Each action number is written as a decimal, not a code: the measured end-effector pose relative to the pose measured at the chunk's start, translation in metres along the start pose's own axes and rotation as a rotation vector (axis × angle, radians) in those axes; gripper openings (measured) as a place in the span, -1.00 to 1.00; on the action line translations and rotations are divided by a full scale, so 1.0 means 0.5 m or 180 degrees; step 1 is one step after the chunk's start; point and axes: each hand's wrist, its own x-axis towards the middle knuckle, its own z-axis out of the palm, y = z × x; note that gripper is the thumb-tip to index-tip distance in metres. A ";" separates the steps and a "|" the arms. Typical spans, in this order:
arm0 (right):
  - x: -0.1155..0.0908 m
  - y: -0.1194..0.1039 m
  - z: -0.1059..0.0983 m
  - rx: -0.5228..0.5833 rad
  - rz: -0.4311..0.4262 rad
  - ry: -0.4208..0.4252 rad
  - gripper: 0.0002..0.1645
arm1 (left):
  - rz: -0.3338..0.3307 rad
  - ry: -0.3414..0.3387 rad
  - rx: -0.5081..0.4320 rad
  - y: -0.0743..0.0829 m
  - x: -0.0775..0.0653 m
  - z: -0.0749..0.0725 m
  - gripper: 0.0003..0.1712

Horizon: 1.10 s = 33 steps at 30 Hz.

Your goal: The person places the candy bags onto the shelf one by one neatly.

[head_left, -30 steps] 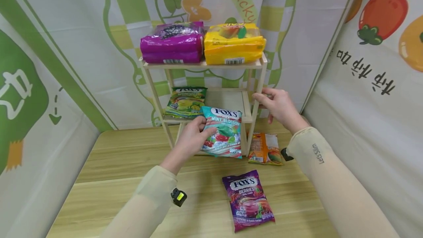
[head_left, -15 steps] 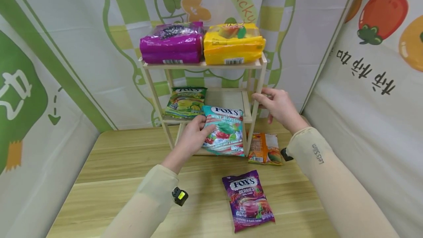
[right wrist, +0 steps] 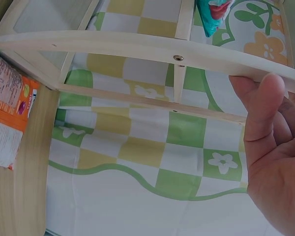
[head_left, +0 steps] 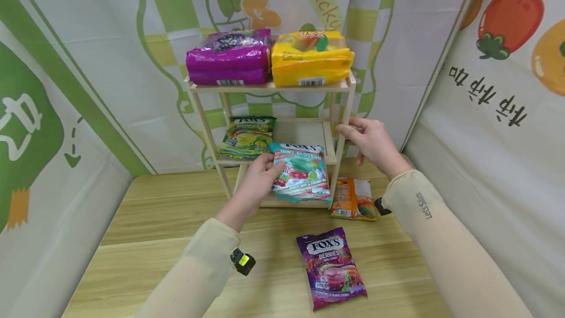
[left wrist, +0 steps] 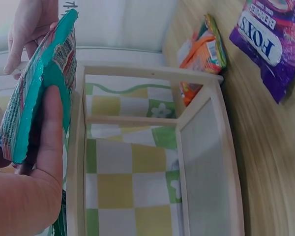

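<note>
My left hand point(head_left: 256, 180) grips a teal candy bag point(head_left: 302, 173) labelled Fox's Mint Blossom by its left edge, thumb on the printed front. In the left wrist view the fingers reach under the bag point(left wrist: 64, 73). The bag is tilted at the front of the middle shelf of a small wooden rack point(head_left: 265, 89); whether it rests on the shelf I cannot tell. My right hand point(head_left: 375, 144) pinches the rack's right front post point(right wrist: 152, 51) between thumb and fingers. A green Fox's candy bag point(head_left: 249, 136) leans on the left of that middle shelf.
On the rack's top sit a purple pack point(head_left: 228, 63) and a yellow pack point(head_left: 312, 63). A purple Fox's Berries bag point(head_left: 331, 269) lies on the wooden table point(head_left: 167, 239) in front. Beside the rack's right foot lies an orange bag point(head_left: 353, 198). Printed cloth walls surround the table.
The teal candy bag has tipped flatter, its lower edge rising and shifting a little right with my left hand. My right hand has stayed on the post.
</note>
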 end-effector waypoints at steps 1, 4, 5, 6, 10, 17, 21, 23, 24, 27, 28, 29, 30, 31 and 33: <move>0.000 0.000 0.000 -0.0006 -0.0005 0.0000 0.00 | -0.0019 -0.0018 -0.0103 0.000 0.000 0.000 -0.53; 0.000 0.001 0.000 -0.0023 -0.0024 0.0003 0.02 | -0.0044 -0.0053 -0.0331 -0.002 0.002 0.002 -0.55; 0.000 0.001 0.000 -0.0028 -0.0028 0.0006 0.03 | -0.0053 -0.0057 -0.0389 -0.002 0.002 0.002 -0.55; 0.000 0.001 0.000 -0.0025 -0.0028 0.0006 0.04 | -0.0059 -0.0054 -0.0420 -0.002 0.002 0.002 -0.55; 0.000 0.000 0.000 -0.0009 -0.0014 0.0003 0.03 | -0.0098 -0.0034 -0.0551 -0.001 0.003 0.005 -0.52; 0.001 -0.001 -0.001 -0.0036 0.0050 0.0004 0.04 | -0.0272 -0.0006 -0.0904 0.003 0.001 0.007 -0.49; 0.002 0.000 -0.003 -0.0042 0.0063 0.0001 0.05 | -0.0338 0.0044 -0.1011 0.007 0.000 0.008 -0.47; 0.002 0.000 -0.003 -0.0044 0.0063 0.0001 0.05 | -0.0351 0.0061 -0.1030 0.009 0.000 0.009 -0.47; 0.002 0.000 -0.003 -0.0040 0.0060 0.0004 0.05 | -0.0352 0.0066 -0.1038 0.009 0.000 0.009 -0.48; 0.002 0.000 -0.004 -0.0037 0.0050 0.0010 0.04 | -0.0348 0.0063 -0.1051 0.011 0.001 0.009 -0.48; 0.001 0.000 -0.003 -0.0039 0.0046 0.0012 0.04 | -0.0344 0.0059 -0.1056 0.011 0.001 0.009 -0.48; 0.001 0.000 -0.003 -0.0038 0.0044 0.0015 0.04 | -0.0344 0.0055 -0.1070 0.011 0.002 0.009 -0.48; 0.001 0.000 -0.003 -0.0036 0.0046 0.0017 0.04 | -0.0345 0.0058 -0.1075 0.011 0.002 0.009 -0.48; 0.001 0.000 -0.003 -0.0039 0.0048 0.0014 0.04 | -0.0339 0.0056 -0.1083 0.011 0.003 0.009 -0.47; 0.002 -0.001 -0.002 -0.0033 0.0055 0.0010 0.05 | -0.0330 0.0047 -0.1120 0.010 0.004 0.009 -0.46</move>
